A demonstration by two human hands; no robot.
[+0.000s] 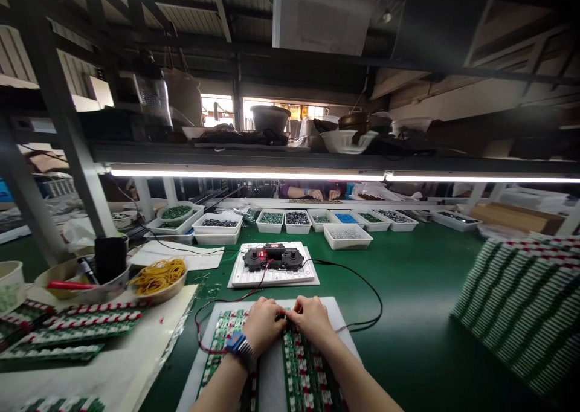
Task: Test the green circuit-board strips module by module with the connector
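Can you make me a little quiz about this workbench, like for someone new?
1. True or false: the yellow rubber bands lie in a shallow dish.
2. Which one wears the watch, the left hand or the right hand?
3. What colour are the lit digits on the black device on the white tray?

Key: 1. True. 2. The left hand. 3. Red.

PCB strip under L hand, R hand: partly hidden, cut off btm.
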